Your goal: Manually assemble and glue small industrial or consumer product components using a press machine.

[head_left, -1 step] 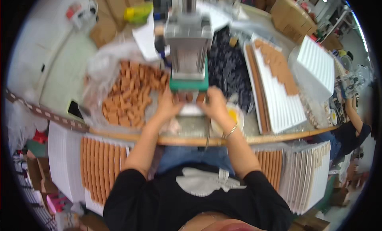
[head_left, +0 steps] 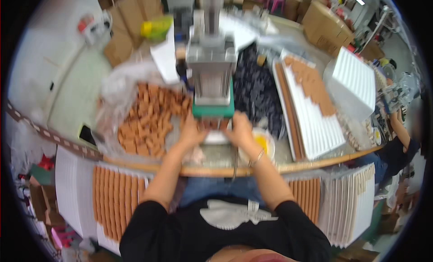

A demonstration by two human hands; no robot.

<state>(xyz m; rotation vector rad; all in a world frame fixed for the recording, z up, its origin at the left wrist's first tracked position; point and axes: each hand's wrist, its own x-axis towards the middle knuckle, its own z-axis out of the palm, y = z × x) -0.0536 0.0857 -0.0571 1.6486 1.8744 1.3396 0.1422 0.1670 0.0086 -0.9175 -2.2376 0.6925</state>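
Observation:
At the press (head_left: 212,59) in the middle of the table, both hands reach in under its green plate (head_left: 213,110). My left hand (head_left: 193,130) closes in from the left, my right hand (head_left: 240,129) from the right. Between them, small brown pieces (head_left: 213,124) lie in a row above a white base (head_left: 216,137), and my fingertips press at their ends. Blur and the press hide part of the fingers. Beside my left hand spreads a heap of brown blocks (head_left: 146,122); beyond my right hand lies a pile of dark pieces (head_left: 257,90).
White ribbed trays (head_left: 315,138) with brown pieces stand at the right. A round dish (head_left: 266,144) with something yellow is by my right wrist. A phone-like dark object (head_left: 86,134) lies at left. Racks of brown strips (head_left: 118,199) flank my lap. A co-worker's arm (head_left: 399,126) shows far right.
The table and everything on it sit slightly lower in the picture, as the view has tilted. My hands stay at the press, around the brown pieces.

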